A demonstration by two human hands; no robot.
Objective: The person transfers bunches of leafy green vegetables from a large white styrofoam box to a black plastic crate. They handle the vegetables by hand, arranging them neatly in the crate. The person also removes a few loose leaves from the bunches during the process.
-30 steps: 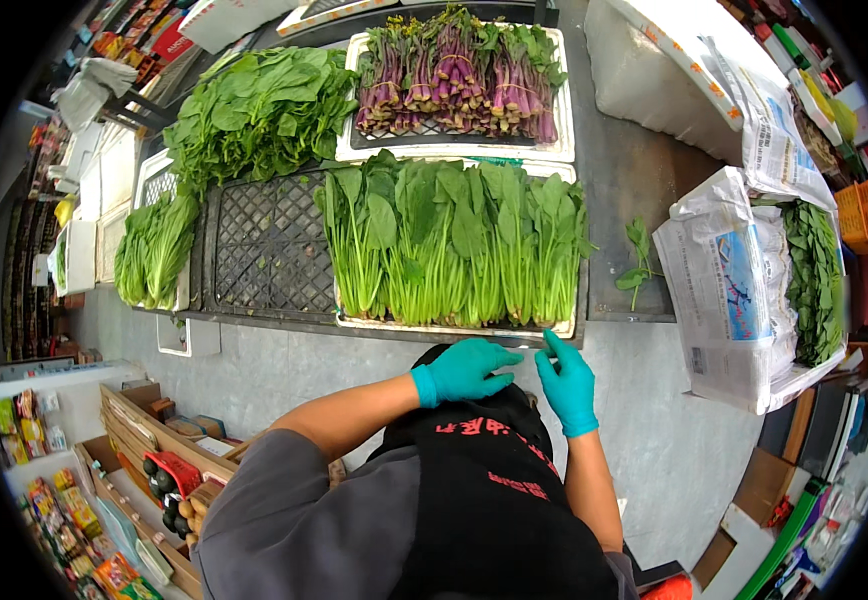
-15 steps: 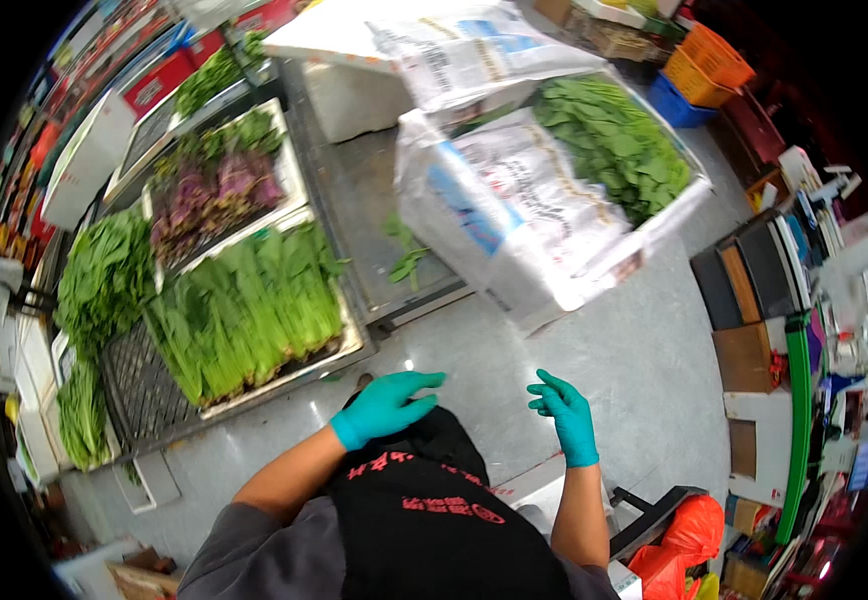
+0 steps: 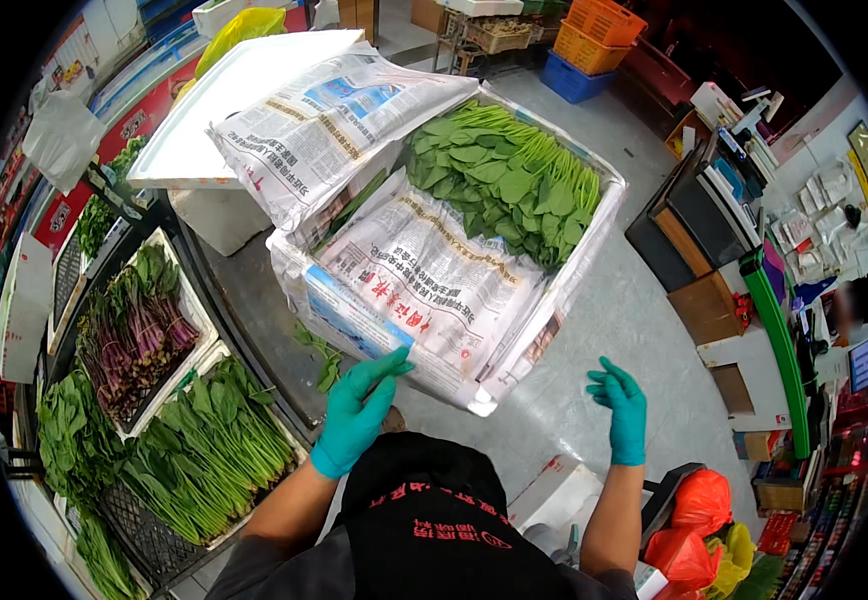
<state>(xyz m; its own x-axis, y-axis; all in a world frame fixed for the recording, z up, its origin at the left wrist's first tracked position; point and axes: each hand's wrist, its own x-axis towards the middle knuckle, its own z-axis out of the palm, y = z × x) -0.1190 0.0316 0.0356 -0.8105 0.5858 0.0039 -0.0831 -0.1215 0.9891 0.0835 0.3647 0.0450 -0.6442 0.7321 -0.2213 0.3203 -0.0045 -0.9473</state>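
A white foam box (image 3: 604,205) lined with newspaper stands ahead of me, tilted to my view. Leafy green bunches (image 3: 509,175) fill its far part, and a newspaper sheet (image 3: 419,265) covers the near part. Another folded newspaper (image 3: 334,110) drapes over its left side, onto a white foam lid (image 3: 244,85). My left hand (image 3: 359,415), in a teal glove, is open by the box's near edge; whether its fingertips touch the newspaper I cannot tell. To the right of the box, my right hand (image 3: 622,408), also gloved, hangs open over the floor with nothing in it.
At left, trays hold purple-stemmed greens (image 3: 144,330) and long-stemmed greens (image 3: 204,450) on a black rack. A few loose leaves (image 3: 324,360) lie beside the box. Orange crates (image 3: 594,40) stand on a blue one (image 3: 574,78). Red bags (image 3: 689,530) sit at lower right.
My view has turned, so the box sits lower and further left, closer to my hands. The left hand has risen toward the box's near edge; both hands remain open.
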